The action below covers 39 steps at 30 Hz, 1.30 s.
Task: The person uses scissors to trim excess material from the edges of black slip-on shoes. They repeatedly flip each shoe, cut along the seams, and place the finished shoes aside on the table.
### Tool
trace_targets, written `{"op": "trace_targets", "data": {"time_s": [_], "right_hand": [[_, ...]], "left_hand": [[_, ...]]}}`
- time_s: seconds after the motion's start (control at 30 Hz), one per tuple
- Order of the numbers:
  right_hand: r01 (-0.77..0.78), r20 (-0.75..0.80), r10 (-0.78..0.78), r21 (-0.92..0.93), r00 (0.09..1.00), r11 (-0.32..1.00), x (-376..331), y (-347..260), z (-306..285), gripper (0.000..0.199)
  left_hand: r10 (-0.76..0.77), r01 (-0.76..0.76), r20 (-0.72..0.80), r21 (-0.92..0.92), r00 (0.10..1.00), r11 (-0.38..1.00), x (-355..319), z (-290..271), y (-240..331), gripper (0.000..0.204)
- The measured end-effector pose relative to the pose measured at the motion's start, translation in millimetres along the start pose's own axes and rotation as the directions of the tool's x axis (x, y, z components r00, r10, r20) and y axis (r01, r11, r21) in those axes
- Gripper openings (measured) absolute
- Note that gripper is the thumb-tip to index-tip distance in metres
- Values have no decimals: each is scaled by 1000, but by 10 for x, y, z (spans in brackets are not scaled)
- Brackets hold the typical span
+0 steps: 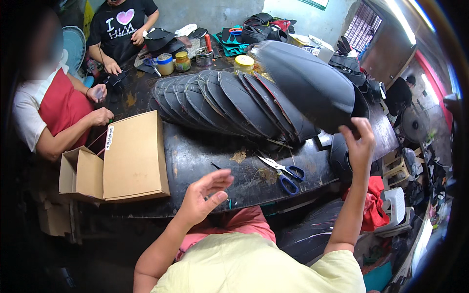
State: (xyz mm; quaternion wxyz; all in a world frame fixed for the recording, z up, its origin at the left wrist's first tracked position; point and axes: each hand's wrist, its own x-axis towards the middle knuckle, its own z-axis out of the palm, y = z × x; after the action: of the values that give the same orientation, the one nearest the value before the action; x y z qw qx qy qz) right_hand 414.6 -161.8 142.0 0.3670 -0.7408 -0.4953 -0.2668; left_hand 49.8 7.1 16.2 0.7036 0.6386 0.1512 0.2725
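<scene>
My right hand is at the lower right end of a large, curved black panel, its thumb and fingertips closed at the edge. The panel slants above a row of similar black stitched panels, which overlap on their edges across the table. Over the table's near edge, my left hand is empty, with its fingers stretched and the thumb apart. Between my hands lie blue-handled scissors, their blades pointing left. Loose threads hang from the row of panels.
Cardboard boxes stand at the left of the dark worktable. Jars and black pieces sit along the back. Two people work at the left and far left. A red cloth and a white plastic stool are at my right.
</scene>
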Motion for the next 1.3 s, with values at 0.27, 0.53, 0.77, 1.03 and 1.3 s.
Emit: {"op": "trace_targets", "data": {"time_s": [0.27,0.53,0.77,1.03,1.3], "right_hand": [[94,444,-211,272,871,958,-1008,-913,436,29],[-443,551,179,395,815,805,-1271,-476,425,30],[-15,600,129,-191,789,981,-1553,-78,679,39],[66,685,0,-69,729,995,-1405,22,687,29],[-739,864,425,-97,271,667,-1574,117,76,26]], "left_hand": [[-89,-182,-449,-525,889,832,161,-235,-101,31],[-30,-179,-597,-288,802,941,272,-503,-342,48],[-15,-141,-539,-248,842,958,381,-612,-379,48],[-35,-125,-628,-208,777,970,114,-539,-639,65],[-3,-293,-649,-348,761,891,22,-356,-533,73]]}}
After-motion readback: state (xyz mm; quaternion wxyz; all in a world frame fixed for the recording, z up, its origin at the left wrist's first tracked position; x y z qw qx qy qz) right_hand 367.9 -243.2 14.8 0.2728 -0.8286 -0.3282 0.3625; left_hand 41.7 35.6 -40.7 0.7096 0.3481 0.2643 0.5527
